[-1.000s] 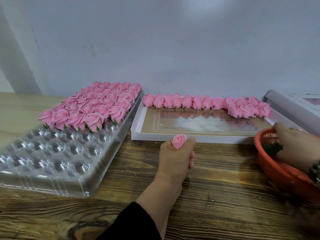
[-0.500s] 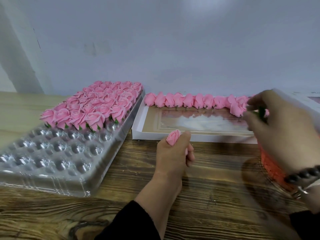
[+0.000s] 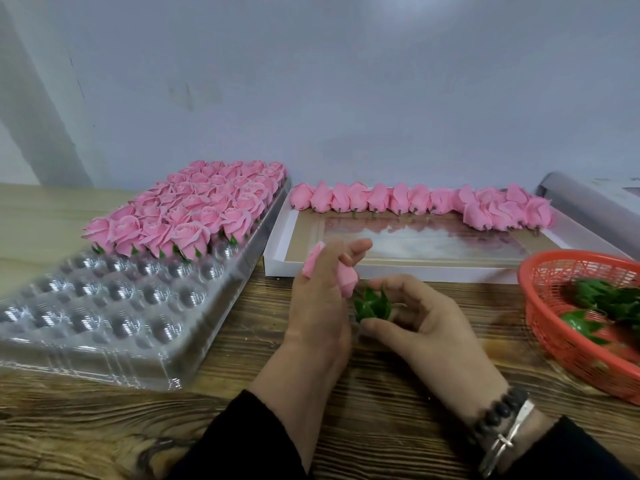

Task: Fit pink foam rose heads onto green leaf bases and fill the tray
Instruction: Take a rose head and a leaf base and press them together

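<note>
Pinching a pink rose head (image 3: 346, 280) between thumb and fingers, the left hand (image 3: 320, 306) tips it so its lower end points down toward four o'clock, straight at the green leaf base (image 3: 372, 304). That base sits in the right hand (image 3: 420, 327), gripped lightly between thumb below and curled fingertips above, its leaf points opening toward the flower. The two pieces look to be just touching or about to; I cannot tell whether the rose head has entered the base yet. Holding both low over the desk (image 3: 381, 393), close to the body, seems meant to steady the fit, with each hand free to twist its own piece.

Outward from there, supplies lie within easy reach of the hand that uses them. At three o'clock of the hands, the red basket (image 3: 554, 341) holds more green bases, on the right hand's side. At twelve o'clock, a shallow white box (image 3: 277, 258) carries a row of loose rose heads (image 3: 398, 199) along its far edge, lying on their sides, stubs toward the person, so one can be plucked without disturbing its neighbours.

At ten o'clock sits the clear plastic tray (image 3: 104, 313). Its far rows are packed with finished roses (image 3: 194, 209), green showing beneath the nearest ones, while the near rows of round cups are still bare. Filling from the back forward likely keeps the sleeves from brushing finished flowers. By my reckoning the tray is somewhat over half full.
</note>
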The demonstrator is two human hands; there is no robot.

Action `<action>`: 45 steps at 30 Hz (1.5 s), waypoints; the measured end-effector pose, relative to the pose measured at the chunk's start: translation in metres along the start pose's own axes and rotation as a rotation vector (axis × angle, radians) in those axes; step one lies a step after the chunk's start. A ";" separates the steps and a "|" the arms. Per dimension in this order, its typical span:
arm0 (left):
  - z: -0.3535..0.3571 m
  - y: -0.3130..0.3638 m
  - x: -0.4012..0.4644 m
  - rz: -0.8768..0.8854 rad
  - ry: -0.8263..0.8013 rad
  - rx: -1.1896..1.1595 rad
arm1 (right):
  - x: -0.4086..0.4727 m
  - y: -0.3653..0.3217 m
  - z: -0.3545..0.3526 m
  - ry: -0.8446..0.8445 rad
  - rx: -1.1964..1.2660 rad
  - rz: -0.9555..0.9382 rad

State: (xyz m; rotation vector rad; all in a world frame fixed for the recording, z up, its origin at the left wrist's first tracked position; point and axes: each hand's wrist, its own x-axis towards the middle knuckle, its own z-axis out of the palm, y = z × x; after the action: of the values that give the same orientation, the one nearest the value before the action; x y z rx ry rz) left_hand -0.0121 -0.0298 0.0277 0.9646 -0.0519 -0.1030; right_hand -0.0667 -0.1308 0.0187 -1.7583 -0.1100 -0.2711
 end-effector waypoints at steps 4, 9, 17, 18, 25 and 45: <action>0.004 0.002 -0.005 0.059 -0.041 0.051 | 0.001 -0.001 0.001 0.003 0.016 0.017; 0.004 -0.003 -0.004 0.131 -0.088 0.187 | 0.000 0.000 0.001 -0.008 0.056 -0.006; 0.006 -0.006 -0.007 0.121 -0.106 0.249 | 0.002 0.000 0.000 -0.017 0.162 -0.001; 0.006 -0.008 -0.008 0.127 -0.111 0.259 | 0.002 0.000 0.000 -0.011 0.188 0.002; 0.004 -0.011 -0.006 0.166 -0.160 0.377 | 0.001 0.000 0.001 0.034 0.339 0.043; 0.005 -0.012 -0.007 0.210 -0.105 0.340 | -0.004 -0.003 0.007 0.028 0.406 0.095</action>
State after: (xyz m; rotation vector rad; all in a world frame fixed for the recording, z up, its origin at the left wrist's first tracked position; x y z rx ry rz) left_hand -0.0200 -0.0395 0.0209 1.2862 -0.2738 0.0509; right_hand -0.0705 -0.1231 0.0189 -1.3523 -0.0559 -0.1883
